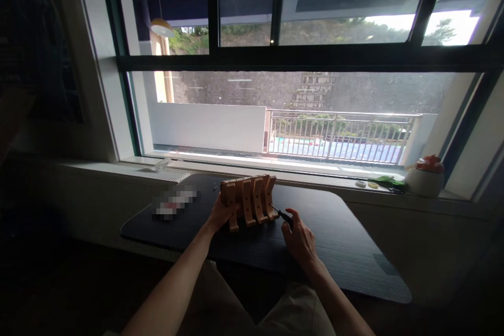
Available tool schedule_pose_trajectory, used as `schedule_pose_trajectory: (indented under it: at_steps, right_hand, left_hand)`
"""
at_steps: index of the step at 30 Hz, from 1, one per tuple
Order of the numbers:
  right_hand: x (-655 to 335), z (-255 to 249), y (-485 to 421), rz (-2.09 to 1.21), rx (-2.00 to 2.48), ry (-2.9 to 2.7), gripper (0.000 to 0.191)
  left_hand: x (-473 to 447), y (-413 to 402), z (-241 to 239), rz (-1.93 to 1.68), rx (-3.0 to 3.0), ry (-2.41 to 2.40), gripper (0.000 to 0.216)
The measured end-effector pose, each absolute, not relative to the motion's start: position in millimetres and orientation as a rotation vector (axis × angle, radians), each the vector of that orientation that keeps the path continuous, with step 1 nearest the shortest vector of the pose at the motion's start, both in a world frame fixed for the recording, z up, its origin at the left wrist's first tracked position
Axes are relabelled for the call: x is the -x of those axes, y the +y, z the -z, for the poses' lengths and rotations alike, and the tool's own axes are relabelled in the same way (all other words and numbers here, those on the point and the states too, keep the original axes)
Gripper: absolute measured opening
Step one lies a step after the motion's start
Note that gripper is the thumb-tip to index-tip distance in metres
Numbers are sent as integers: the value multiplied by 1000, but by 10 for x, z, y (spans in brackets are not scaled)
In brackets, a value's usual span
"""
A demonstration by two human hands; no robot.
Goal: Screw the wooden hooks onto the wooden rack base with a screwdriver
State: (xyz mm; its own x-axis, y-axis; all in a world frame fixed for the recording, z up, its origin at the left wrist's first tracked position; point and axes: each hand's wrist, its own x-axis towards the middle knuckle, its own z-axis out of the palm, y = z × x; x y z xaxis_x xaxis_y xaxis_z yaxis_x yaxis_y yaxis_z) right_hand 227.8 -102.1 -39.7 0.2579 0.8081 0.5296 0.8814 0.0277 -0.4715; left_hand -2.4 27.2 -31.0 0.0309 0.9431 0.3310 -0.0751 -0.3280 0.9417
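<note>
On the dark table stands a wooden rack (247, 202) with several curved upright slats and small dark holes in them. My left hand (222, 214) grips the rack's left end, the fingers wrapped round the leftmost slat. In my right hand (300, 236) is a screwdriver (284, 216) with a black handle, held closed between the fingers. Its thin shaft points up and left, and the tip reaches the rightmost slat at about mid-height. Whether the tip sits in a screw is too small to tell.
The black table (334, 241) has rounded corners. A blurred-out item (175, 205) lies on its left part. Behind it runs a windowsill with a white pot (425, 178) with an orange top, green leaves (388, 184) and small tape rolls (360, 184). My knees are under the front edge.
</note>
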Motion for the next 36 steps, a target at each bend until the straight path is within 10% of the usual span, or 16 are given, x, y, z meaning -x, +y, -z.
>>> schedule_pose_trajectory:
  at_steps: [36]
  right_hand:
    - [-2282,409,-1031,284,1605,-1650,26]
  left_hand:
    - [26,316,349,-1433,-1440,912,56]
